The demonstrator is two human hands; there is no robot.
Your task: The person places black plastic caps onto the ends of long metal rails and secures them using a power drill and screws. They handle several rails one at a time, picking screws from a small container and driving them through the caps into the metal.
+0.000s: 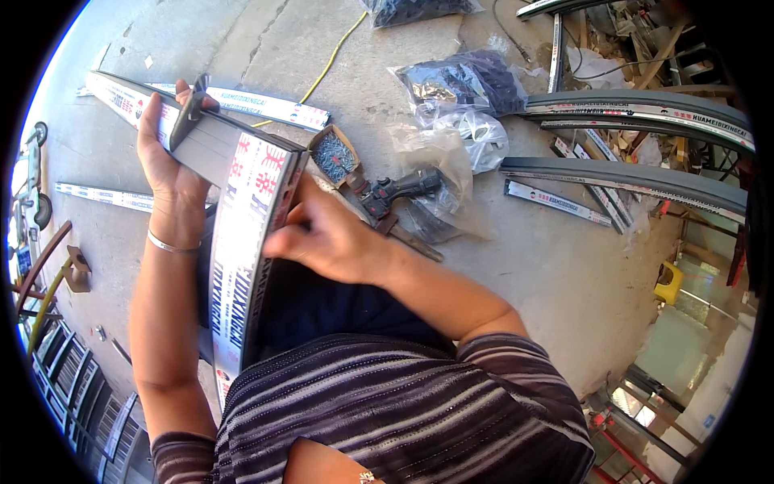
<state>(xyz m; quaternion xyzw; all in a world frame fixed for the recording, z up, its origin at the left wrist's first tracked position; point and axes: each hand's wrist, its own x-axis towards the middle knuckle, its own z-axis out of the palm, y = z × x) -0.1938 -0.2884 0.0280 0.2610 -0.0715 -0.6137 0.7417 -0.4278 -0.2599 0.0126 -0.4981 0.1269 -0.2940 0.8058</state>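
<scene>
Two film-covered metal profiles meet in an L-shaped window-type frame corner [242, 234]. One leg runs down across my lap, and the other reaches away to the far left. My left hand [173, 185] is wrapped round the far leg, its fingers beside a small dark bracket-like piece [190, 114] that sits across the profile. Just below the corner, my right hand [343, 242] is curled against the right side of the near leg. Some of its fingertips are hidden behind the profile, so whether it also holds a small part cannot be made out.
Beyond the corner, a small cardboard box [352, 171] holds many screws. A cordless drill [395, 192] lies beside it. Plastic bags of dark parts [463, 85] rest on the concrete floor. Long profiles [621, 173] lie to the right, and a yellow cord [334, 52] crosses the floor.
</scene>
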